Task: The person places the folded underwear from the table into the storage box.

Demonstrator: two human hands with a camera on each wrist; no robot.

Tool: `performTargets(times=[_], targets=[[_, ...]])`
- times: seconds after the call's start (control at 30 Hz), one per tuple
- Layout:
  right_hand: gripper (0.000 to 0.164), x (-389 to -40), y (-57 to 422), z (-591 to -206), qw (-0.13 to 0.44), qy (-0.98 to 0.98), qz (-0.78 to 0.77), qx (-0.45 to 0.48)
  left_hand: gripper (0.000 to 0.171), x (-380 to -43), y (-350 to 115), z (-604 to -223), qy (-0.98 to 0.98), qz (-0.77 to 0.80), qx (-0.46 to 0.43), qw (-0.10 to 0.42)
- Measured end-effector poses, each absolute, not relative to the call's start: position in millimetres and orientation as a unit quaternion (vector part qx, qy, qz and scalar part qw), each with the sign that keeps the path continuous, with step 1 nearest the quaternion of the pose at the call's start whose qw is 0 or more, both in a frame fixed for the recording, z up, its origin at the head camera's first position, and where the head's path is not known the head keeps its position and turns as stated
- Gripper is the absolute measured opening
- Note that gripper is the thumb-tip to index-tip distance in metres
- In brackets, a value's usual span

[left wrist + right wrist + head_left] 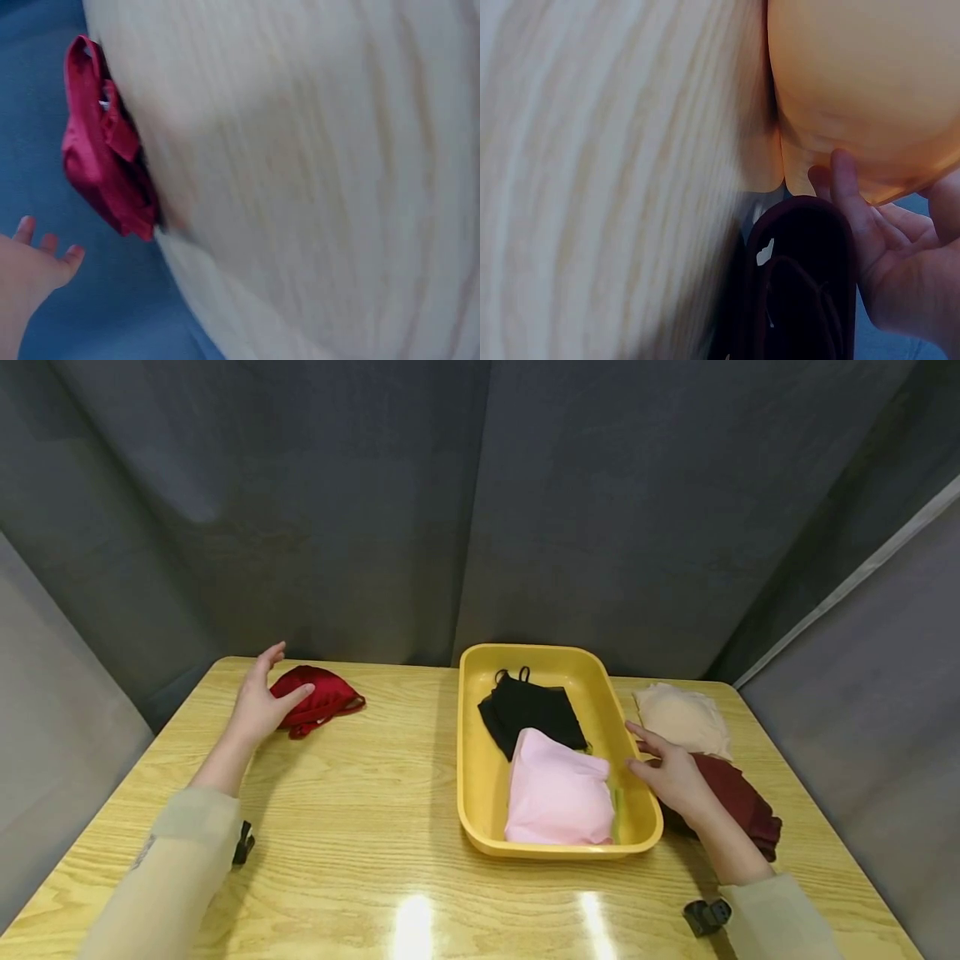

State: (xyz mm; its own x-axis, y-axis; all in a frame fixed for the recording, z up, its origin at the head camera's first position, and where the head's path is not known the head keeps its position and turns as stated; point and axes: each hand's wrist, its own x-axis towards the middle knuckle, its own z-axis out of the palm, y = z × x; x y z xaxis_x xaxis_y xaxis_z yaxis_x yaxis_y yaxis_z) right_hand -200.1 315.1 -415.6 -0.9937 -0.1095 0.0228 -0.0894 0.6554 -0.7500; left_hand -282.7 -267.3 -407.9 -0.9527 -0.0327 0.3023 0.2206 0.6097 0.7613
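A shiny red bra [318,697], folded with its thin straps showing, lies at the far left of the table. Just beside it in the head view, my left hand [260,700] has its fingers spread and thumb apart, holding nothing. In the left wrist view the hand [34,262] shows near the red bra [105,150]. My right hand [677,781] holds the right rim of a yellow plastic basin [472,793]. In the right wrist view its fingers [845,180] lie against the outer wall, the thumb partly hidden at the rim.
Inside the basin lie a black strappy garment [536,710] and a folded pink garment [558,793]. Right of the basin are a beige padded garment [684,717] and a dark maroon one [738,802], partly behind my right hand. Grey curtains [360,510] stand behind the wooden table [337,827].
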Motion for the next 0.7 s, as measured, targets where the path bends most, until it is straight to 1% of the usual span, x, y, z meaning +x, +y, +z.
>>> performTargets(times=[0.2, 0.47, 0.7], targets=[[0.06, -199.9, 315.2, -416.1, 0.011, 0.909, -0.413, -0.055, 0.078, -290.2, -274.6, -415.4, -0.897, -0.413, -0.043, 0.149], [0.059, -199.5, 315.8, -416.3, 0.007, 0.912, -0.407, -0.056, 0.081, -299.1, -281.5, -421.9, -0.917, -0.38, -0.04, 0.118], [0.059, -200.8, 316.1, -417.7, 0.005, 0.911, -0.408, -0.059, 0.079, -303.9, -286.0, -426.9, -0.929, -0.355, -0.034, 0.104]])
